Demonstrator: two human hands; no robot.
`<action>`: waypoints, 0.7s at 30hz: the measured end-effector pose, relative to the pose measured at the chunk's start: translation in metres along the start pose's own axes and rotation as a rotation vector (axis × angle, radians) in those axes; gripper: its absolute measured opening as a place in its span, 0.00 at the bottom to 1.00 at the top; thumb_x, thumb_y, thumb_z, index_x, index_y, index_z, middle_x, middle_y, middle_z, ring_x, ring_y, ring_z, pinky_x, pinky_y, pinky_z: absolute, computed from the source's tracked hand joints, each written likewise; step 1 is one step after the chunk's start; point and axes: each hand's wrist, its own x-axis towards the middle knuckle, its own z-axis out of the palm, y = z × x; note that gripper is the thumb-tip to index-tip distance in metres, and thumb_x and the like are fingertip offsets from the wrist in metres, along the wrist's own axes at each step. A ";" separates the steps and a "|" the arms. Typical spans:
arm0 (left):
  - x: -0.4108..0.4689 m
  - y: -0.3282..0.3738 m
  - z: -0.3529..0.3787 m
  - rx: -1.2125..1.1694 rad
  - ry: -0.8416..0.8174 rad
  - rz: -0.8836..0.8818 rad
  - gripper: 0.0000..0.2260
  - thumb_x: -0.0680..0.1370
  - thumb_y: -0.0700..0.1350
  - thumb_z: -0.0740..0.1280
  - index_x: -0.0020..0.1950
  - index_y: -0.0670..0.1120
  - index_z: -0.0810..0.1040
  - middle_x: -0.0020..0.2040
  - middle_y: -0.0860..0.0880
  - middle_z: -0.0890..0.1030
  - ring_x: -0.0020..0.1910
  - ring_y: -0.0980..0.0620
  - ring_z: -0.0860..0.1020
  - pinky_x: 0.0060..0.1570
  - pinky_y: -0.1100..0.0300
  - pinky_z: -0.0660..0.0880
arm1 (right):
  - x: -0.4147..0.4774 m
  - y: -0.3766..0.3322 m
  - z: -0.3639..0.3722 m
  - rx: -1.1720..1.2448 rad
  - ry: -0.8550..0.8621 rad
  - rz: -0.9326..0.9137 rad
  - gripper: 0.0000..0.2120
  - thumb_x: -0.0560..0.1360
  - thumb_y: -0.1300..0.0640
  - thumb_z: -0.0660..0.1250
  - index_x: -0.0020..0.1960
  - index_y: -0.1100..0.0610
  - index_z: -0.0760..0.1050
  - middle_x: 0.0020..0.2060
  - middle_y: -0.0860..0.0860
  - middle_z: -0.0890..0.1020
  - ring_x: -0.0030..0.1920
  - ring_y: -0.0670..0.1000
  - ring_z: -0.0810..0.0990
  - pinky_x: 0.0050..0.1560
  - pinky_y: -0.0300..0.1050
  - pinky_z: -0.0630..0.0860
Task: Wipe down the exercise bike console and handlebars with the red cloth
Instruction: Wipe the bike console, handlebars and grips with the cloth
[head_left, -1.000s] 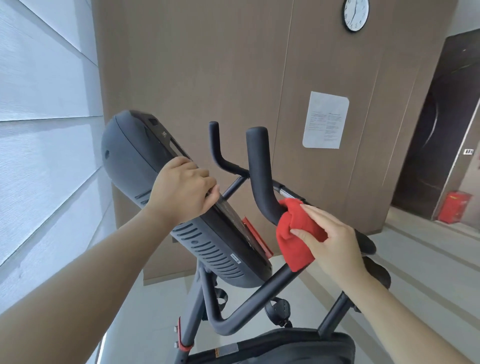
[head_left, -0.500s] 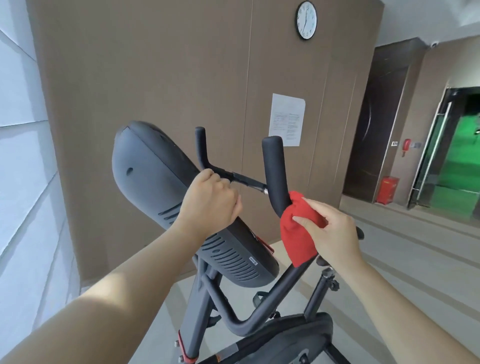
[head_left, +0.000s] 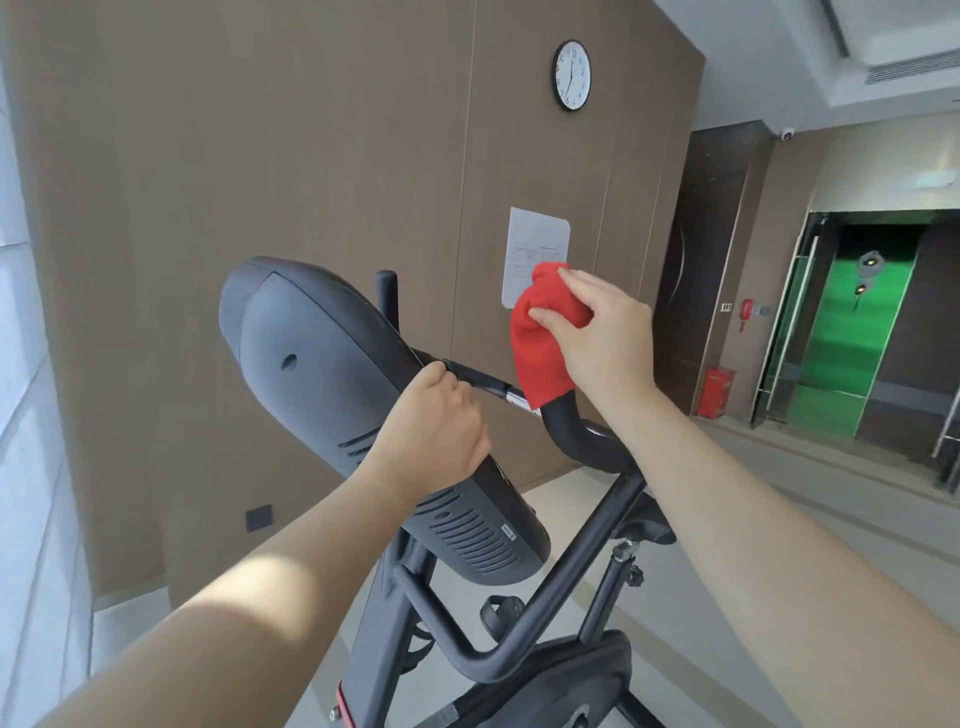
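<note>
On handlebar (head_left: 563, 431) — right hand (head_left: 605, 338) wraps red cloth (head_left: 537, 353); left hand (head_left: 434, 436) grips console (head_left: 311, 358)

Open air to your right; the bike crowds the left.
The console (head_left: 332, 374) blocks the far handlebar (head_left: 387, 301); the crossbar (head_left: 483, 384) spans between.

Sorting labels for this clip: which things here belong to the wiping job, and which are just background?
Job: red cloth, right hand, handlebar, console, left hand.
Background: wall clock, paper notice, red box.
</note>
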 end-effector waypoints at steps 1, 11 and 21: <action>0.000 0.000 -0.001 0.000 -0.007 0.003 0.17 0.72 0.48 0.56 0.24 0.46 0.70 0.24 0.48 0.69 0.25 0.48 0.67 0.39 0.54 0.62 | -0.002 0.002 0.004 -0.042 -0.026 -0.001 0.25 0.70 0.52 0.73 0.65 0.54 0.73 0.66 0.49 0.74 0.65 0.48 0.72 0.65 0.39 0.66; -0.001 0.001 0.001 -0.034 -0.028 -0.029 0.17 0.74 0.48 0.57 0.26 0.45 0.73 0.25 0.49 0.71 0.26 0.47 0.69 0.40 0.53 0.66 | -0.067 0.066 -0.016 0.095 -0.221 0.238 0.20 0.70 0.54 0.72 0.61 0.50 0.77 0.45 0.42 0.83 0.47 0.41 0.81 0.50 0.39 0.77; 0.001 0.011 -0.004 -0.060 -0.036 -0.210 0.17 0.74 0.50 0.60 0.28 0.46 0.78 0.25 0.51 0.71 0.27 0.50 0.66 0.42 0.55 0.68 | -0.066 0.125 -0.049 0.019 -0.434 0.216 0.21 0.68 0.56 0.75 0.60 0.50 0.78 0.51 0.44 0.82 0.48 0.40 0.78 0.50 0.33 0.72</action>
